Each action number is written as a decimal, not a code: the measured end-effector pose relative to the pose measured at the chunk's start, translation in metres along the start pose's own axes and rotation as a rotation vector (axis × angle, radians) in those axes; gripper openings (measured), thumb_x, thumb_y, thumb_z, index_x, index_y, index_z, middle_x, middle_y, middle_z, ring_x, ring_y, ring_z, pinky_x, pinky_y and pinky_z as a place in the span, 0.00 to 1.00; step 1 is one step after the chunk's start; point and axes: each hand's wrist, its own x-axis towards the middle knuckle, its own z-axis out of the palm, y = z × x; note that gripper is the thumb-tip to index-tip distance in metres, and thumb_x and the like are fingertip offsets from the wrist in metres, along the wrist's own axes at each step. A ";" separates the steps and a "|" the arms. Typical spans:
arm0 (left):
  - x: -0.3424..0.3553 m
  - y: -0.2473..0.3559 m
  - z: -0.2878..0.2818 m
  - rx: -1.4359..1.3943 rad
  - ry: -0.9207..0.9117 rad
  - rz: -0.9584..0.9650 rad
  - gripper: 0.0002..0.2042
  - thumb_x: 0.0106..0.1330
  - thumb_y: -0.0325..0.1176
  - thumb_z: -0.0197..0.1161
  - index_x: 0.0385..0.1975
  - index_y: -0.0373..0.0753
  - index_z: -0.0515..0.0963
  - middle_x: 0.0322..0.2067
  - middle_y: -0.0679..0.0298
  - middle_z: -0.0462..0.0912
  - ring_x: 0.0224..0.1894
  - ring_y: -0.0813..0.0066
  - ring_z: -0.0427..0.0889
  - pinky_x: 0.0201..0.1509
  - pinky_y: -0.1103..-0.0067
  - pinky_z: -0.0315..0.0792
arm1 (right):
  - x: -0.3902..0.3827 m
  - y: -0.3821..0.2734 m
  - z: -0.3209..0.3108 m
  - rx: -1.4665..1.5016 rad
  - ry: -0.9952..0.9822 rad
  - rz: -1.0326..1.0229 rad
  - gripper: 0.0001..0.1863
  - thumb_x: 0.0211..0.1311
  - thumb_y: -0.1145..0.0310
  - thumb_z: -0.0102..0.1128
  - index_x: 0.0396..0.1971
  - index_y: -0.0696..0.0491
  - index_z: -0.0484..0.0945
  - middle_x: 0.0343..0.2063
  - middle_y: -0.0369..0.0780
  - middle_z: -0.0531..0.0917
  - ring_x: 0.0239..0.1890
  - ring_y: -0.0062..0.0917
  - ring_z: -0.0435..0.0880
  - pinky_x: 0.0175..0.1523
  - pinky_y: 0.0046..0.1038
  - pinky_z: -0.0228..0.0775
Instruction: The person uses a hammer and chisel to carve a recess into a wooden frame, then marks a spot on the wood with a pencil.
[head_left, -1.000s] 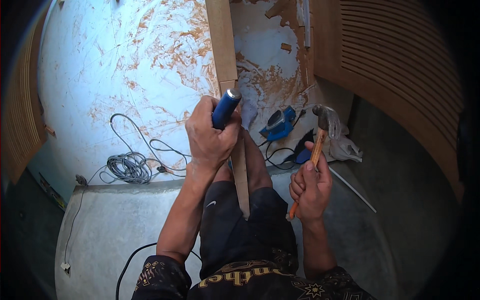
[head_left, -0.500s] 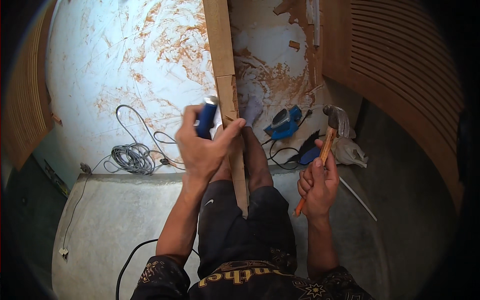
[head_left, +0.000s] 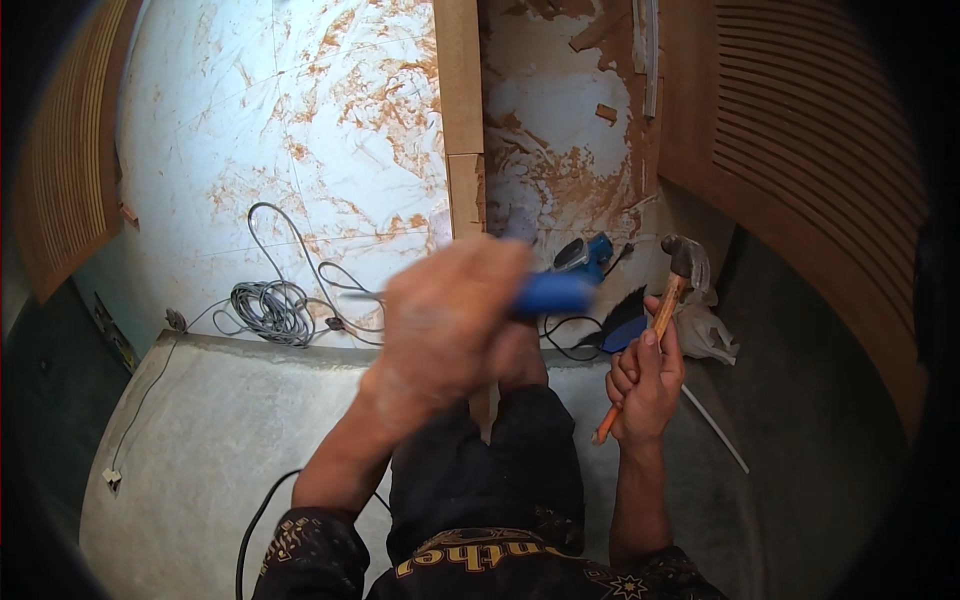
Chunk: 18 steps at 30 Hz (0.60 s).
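Observation:
My left hand [head_left: 440, 330], blurred by motion, is closed around a chisel with a blue handle [head_left: 558, 292]. The handle points right and a thin metal blade pokes out left of the fist. Below it, a long wooden door edge [head_left: 465, 190] stands between my legs, with a chipped recess along its right side; my hand hides its near part. On the right, my right hand [head_left: 645, 385] grips a claw hammer [head_left: 668, 305] by its wooden handle, head up, held apart from the wood.
A blue power planer [head_left: 585, 258] lies beyond the hammer, near a blue brush [head_left: 628, 325] and a plastic bag [head_left: 708, 335]. Coiled grey cable [head_left: 270, 312] rests at left. Shavings litter the white floor [head_left: 230, 130]. Slatted wooden doors [head_left: 800, 110] stand on both sides.
My left hand has moved right and turned the chisel from upright to nearly level. The hammer stays in my right hand, almost unmoved. The view has shifted slightly.

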 end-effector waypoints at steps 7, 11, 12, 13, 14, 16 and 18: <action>0.073 0.040 0.054 0.023 -0.244 0.116 0.14 0.58 0.44 0.73 0.29 0.43 0.76 0.26 0.58 0.86 0.26 0.60 0.88 0.24 0.68 0.77 | 0.005 -0.007 -0.014 0.033 0.072 0.008 0.23 0.83 0.63 0.50 0.71 0.52 0.65 0.18 0.25 0.58 0.14 0.06 0.54 0.16 0.13 0.46; 0.090 0.041 0.077 0.023 -0.183 0.127 0.12 0.60 0.43 0.68 0.29 0.42 0.79 0.20 0.57 0.84 0.25 0.58 0.89 0.24 0.66 0.78 | 0.017 -0.007 -0.033 0.011 0.057 -0.039 0.23 0.83 0.62 0.48 0.71 0.53 0.65 0.19 0.26 0.59 0.14 0.06 0.54 0.15 0.13 0.46; 0.094 0.042 0.081 0.031 -0.175 0.146 0.11 0.60 0.42 0.68 0.29 0.41 0.80 0.20 0.57 0.84 0.25 0.57 0.89 0.24 0.66 0.79 | 0.020 -0.006 -0.037 0.011 0.051 -0.043 0.23 0.83 0.62 0.48 0.71 0.53 0.65 0.19 0.26 0.59 0.14 0.06 0.54 0.15 0.13 0.46; 0.097 0.042 0.084 0.042 -0.167 0.165 0.10 0.60 0.40 0.67 0.30 0.41 0.81 0.20 0.57 0.85 0.25 0.57 0.89 0.25 0.66 0.79 | 0.022 -0.007 -0.037 0.016 0.058 -0.039 0.23 0.83 0.63 0.49 0.71 0.53 0.66 0.19 0.25 0.59 0.14 0.06 0.53 0.16 0.13 0.46; 0.100 0.042 0.086 0.054 -0.160 0.184 0.09 0.60 0.39 0.67 0.30 0.40 0.81 0.20 0.57 0.85 0.26 0.56 0.89 0.25 0.66 0.80 | 0.024 -0.010 -0.036 0.022 0.064 -0.035 0.22 0.83 0.63 0.49 0.70 0.54 0.66 0.19 0.24 0.58 0.15 0.05 0.53 0.16 0.13 0.45; 0.104 0.043 0.094 0.027 -0.195 0.153 0.08 0.58 0.38 0.66 0.30 0.40 0.83 0.21 0.56 0.86 0.26 0.56 0.90 0.26 0.65 0.81 | 0.028 -0.012 -0.038 0.025 0.072 -0.035 0.22 0.83 0.63 0.49 0.70 0.55 0.66 0.19 0.24 0.58 0.16 0.05 0.53 0.17 0.13 0.45; 0.108 0.044 0.098 0.022 -0.217 0.132 0.08 0.57 0.37 0.67 0.29 0.40 0.83 0.22 0.56 0.86 0.27 0.56 0.90 0.27 0.65 0.81 | 0.032 -0.013 -0.042 0.017 0.074 -0.044 0.23 0.83 0.63 0.49 0.70 0.55 0.66 0.19 0.24 0.58 0.16 0.05 0.53 0.17 0.13 0.44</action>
